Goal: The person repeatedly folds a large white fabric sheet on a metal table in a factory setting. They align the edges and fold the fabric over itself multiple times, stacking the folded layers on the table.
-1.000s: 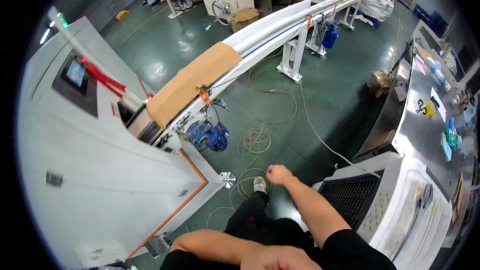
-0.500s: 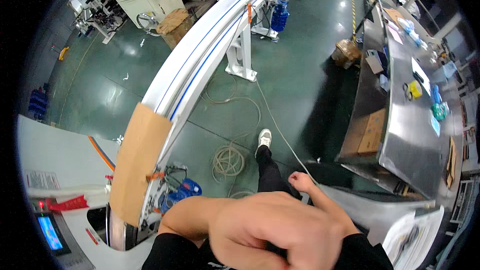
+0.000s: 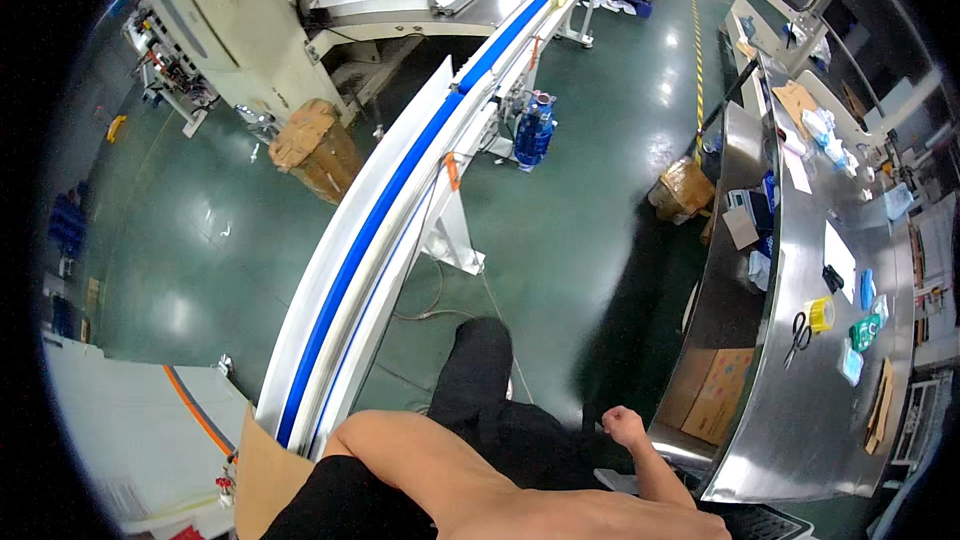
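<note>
My left arm bends across the lower edge of the picture, its elbow near the curved conveyor. Only part of my left hand shows, cut off by the bottom edge, and its fingers are hidden. Lower right, my right hand hangs with its fingers curled in; nothing shows in it. It is nearest to the steel workbench but apart from it. Below me, my leg in dark trousers is bent in front, beside the conveyor.
Ahead lies green floor with a cable. A blue motor-like unit hangs beside the conveyor. Brown boxes stand on the floor left and right. The workbench bears scissors, yellow tape and a green packet.
I have moved forward along the conveyor; the cardboard sheet and machine panel have slid toward the lower left. My left hand has dropped toward the bottom edge. My right hand remains curled.
</note>
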Motion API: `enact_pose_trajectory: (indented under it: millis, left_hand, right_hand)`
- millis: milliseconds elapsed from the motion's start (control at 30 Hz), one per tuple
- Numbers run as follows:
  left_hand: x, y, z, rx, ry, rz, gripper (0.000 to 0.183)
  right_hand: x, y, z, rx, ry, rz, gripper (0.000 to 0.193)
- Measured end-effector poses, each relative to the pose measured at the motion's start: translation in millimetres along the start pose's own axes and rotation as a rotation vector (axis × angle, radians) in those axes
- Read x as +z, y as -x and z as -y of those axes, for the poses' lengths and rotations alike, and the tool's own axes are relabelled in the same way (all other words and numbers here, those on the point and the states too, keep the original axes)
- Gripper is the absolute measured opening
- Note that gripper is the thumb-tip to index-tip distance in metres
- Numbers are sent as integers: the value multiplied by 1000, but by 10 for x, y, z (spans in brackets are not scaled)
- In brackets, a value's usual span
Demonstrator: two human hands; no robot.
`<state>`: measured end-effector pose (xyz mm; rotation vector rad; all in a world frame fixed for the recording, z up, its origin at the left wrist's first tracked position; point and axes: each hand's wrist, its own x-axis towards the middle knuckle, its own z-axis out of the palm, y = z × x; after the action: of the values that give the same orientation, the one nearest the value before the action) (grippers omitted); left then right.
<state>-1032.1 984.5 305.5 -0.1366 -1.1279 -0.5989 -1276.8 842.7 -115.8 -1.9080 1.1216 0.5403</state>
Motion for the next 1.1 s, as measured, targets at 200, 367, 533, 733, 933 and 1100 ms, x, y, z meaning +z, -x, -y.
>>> enact_pose_trajectory:
  millis: [200,367,533,733,933,1100]
  left_hand:
    - [-741,-434,318,22,38,-419,48]
    - [-2099,-859,945,162,150,-361,48]
    - [-3650,-1728,1144,51,161,-269,51]
    - [-4682,-2627,1665,167,63,-237,55]
    - [-6207,-3324,2082,102,-64,123,65]
    - [-7493,-3633,2225,-372,-187,155,51]
  right_hand:
    - [-344,-529,622,48,-240,-39,19]
    - [-570,-1270,486,56,-148,-53,24]
    - [-1413,-1984,724,361,-422,6,24]
    - [-2702,-2798,1353,427,-824,-327,16]
    - [-3126,-3974,1027,203,84,-226,31]
    - [-4701,-5405,1697,210,-89,-256,33]
